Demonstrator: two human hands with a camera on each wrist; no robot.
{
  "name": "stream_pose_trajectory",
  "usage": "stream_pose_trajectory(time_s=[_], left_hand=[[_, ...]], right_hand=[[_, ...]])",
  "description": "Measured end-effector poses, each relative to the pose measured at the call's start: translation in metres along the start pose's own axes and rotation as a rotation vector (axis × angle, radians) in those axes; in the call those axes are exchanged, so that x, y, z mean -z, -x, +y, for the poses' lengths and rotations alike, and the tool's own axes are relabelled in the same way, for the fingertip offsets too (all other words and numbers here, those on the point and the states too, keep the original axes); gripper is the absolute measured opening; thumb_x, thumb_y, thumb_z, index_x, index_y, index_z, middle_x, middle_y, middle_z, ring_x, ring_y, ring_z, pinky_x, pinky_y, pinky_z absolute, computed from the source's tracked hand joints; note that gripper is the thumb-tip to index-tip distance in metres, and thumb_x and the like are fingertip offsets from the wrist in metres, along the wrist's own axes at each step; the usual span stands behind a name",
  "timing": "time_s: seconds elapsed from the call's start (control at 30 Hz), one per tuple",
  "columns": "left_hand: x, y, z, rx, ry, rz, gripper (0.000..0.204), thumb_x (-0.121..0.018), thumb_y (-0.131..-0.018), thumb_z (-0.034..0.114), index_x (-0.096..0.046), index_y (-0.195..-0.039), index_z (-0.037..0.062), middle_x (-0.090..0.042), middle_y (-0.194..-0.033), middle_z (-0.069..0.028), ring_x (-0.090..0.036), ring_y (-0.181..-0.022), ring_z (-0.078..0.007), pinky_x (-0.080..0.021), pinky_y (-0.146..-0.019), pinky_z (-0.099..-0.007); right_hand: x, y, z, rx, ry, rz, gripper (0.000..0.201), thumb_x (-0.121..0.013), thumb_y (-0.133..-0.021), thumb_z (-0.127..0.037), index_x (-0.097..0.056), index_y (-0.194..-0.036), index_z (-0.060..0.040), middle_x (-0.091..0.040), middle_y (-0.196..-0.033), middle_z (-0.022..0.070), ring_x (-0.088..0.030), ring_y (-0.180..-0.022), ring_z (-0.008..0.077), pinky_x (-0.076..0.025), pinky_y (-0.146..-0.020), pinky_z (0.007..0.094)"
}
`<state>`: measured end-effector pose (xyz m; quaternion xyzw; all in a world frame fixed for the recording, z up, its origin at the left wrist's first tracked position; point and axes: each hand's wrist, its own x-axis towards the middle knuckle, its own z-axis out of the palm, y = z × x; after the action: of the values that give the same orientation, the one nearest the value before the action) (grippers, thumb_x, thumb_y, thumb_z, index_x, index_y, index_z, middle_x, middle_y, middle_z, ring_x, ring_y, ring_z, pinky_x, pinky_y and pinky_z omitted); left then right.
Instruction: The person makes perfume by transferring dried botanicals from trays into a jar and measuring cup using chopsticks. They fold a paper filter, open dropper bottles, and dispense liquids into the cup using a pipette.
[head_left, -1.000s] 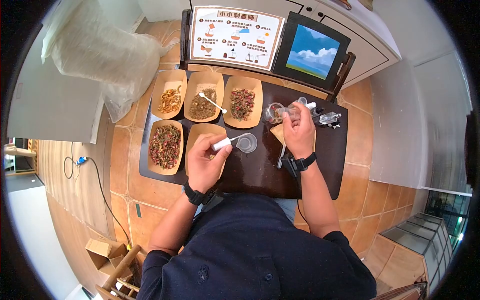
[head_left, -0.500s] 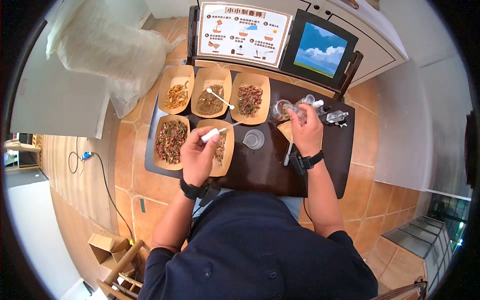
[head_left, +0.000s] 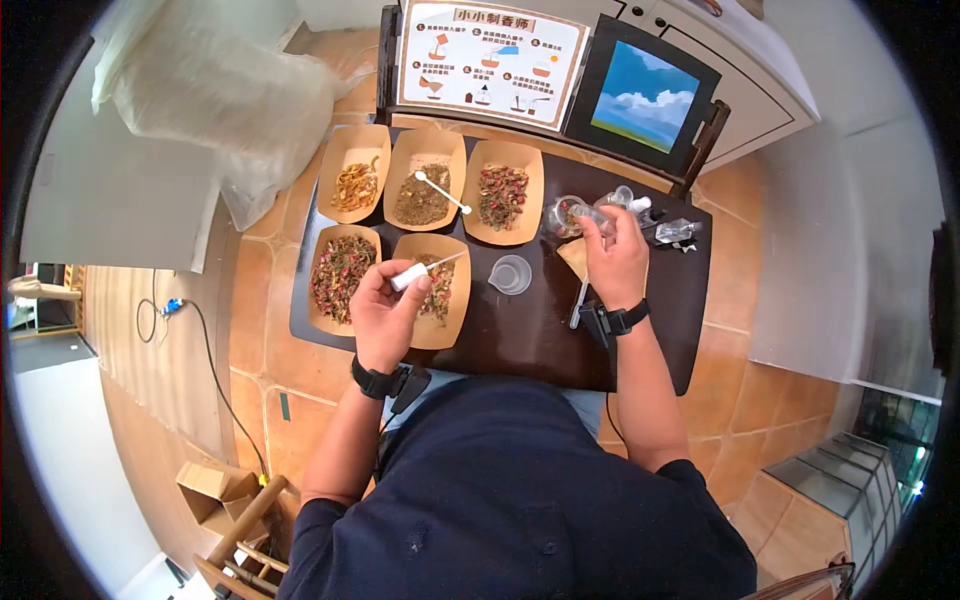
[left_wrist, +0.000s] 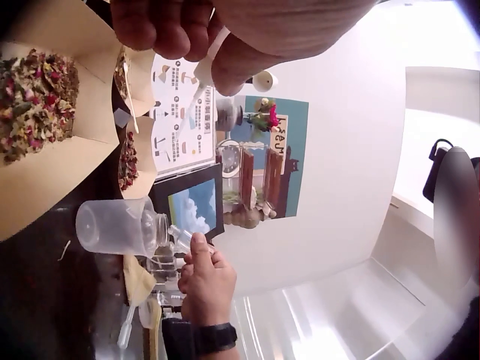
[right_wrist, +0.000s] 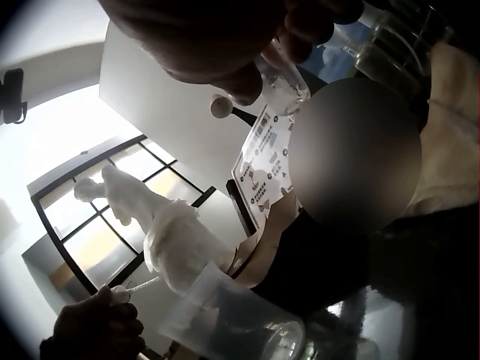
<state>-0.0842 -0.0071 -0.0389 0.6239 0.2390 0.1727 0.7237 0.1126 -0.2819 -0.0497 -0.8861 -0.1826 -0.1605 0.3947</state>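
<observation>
Over the front middle tray my left hand [head_left: 384, 318] pinches the white cap of a dropper [head_left: 409, 277], its thin clear tube pointing up and right. At the table's right side, my right hand [head_left: 617, 262] holds a small clear glass bottle [right_wrist: 285, 88], tilted between thumb and fingers. A clear plastic measuring cup [head_left: 511, 275] stands on the dark table between the hands. Beneath the left hand, the paper tray [head_left: 455, 318] contains dried flower pieces, partly hidden by that hand. A folded tan paper [head_left: 571, 258] and a clear plastic pipette [head_left: 578, 304] lie beside the right hand.
Several paper trays of dried petals and herbs fill the table's left half; a white spoon [head_left: 442, 193] lies across one. Clear jars and bottles [head_left: 676, 231] crowd the back right. An instruction sheet [head_left: 490, 62] and a framed sky picture [head_left: 645, 90] stand behind.
My left hand has drawn the dropper leftward from above the measuring cup to over the front middle tray. The right hand keeps the bottle in nearly the same place. The head view shifted slightly.
</observation>
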Motion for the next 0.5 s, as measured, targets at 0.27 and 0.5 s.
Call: stream_pose_trajectory(time_s=[0.27, 0.5], left_hand=[[-0.0056, 0.0006, -0.0025, -0.002, 0.024, -0.009, 0.025, -0.081, -0.102, 0.006, -0.067, -0.122, -0.0021, -0.075, -0.109, -0.005, -0.07, -0.095, -0.0087, -0.057, -0.082, -0.0247], [-0.0079, 0.0037, -0.0028, 0.064, 0.011, -0.035, 0.026, -0.08, -0.102, 0.006, -0.067, -0.123, -0.0023, -0.076, -0.108, -0.005, -0.071, -0.093, -0.0089, -0.057, -0.082, -0.0248]], right_hand=[[0.0033, -0.0021, -0.002, -0.083, 0.004, -0.055, 0.031, -0.086, -0.096, -0.02, -0.069, -0.113, -0.0004, -0.073, -0.098, 0.0168, -0.073, -0.082, 0.0316, -0.058, -0.074, 0.0416], [0.0031, -0.0023, 0.0, -0.105, -0.037, -0.047, 0.028, -0.086, -0.095, -0.019, -0.071, -0.109, -0.0002, -0.073, -0.09, 0.0154, -0.071, -0.072, 0.0278, -0.056, -0.067, 0.0391]])
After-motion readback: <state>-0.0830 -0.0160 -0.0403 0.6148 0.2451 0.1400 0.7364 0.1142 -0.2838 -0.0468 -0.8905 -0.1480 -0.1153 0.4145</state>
